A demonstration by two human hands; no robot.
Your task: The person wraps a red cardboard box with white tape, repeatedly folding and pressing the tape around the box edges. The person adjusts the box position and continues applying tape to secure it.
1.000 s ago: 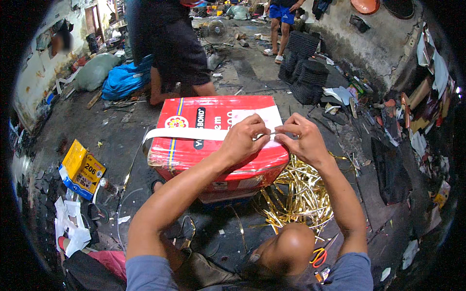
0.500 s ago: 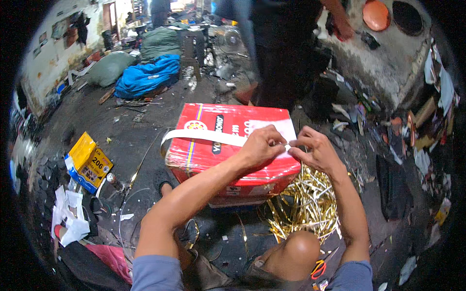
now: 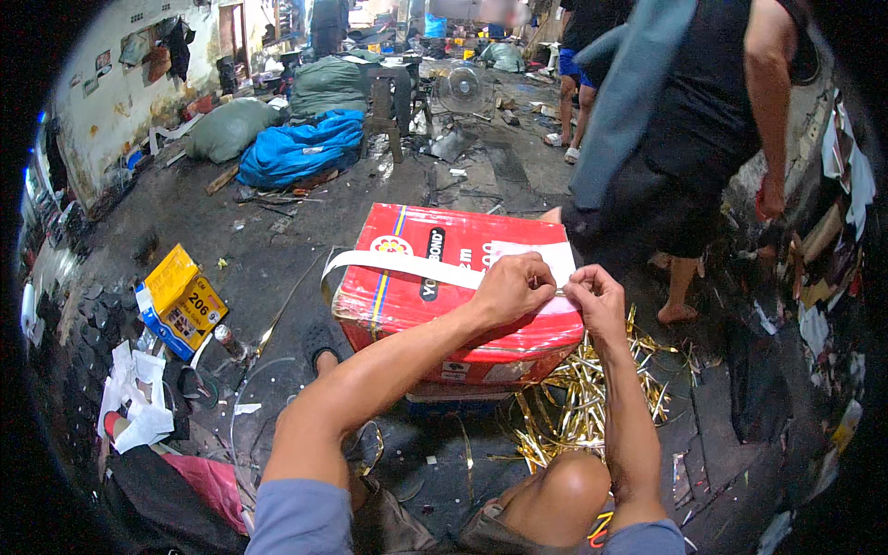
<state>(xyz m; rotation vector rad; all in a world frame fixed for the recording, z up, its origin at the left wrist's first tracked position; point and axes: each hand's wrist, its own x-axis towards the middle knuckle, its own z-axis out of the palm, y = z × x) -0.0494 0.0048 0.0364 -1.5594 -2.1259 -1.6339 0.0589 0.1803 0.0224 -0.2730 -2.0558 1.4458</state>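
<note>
A red rectangular tin point(image 3: 435, 277) lies flat on the dark floor in front of me. A long white strip point(image 3: 398, 265) runs across its top and curls off its left end. My left hand point(image 3: 511, 289) pinches the strip near the tin's right end, fingers closed on it. Touching it from the right, my right hand point(image 3: 597, 294) also grips the strip's end, beside a white sheet point(image 3: 546, 254) on the tin. My bare knee point(image 3: 564, 490) shows below.
Gold foil strips point(image 3: 578, 407) are heaped right of the tin. A person in dark clothes point(image 3: 684, 139) stands close behind it. A yellow box point(image 3: 180, 301), white scraps point(image 3: 134, 402), a blue bag point(image 3: 301, 148), green sacks point(image 3: 236, 125) and a fan point(image 3: 462, 88) lie around.
The view has tilted up and to the left. The standing person has moved from behind the tin's left to its right. Both hands stay on the white strip.
</note>
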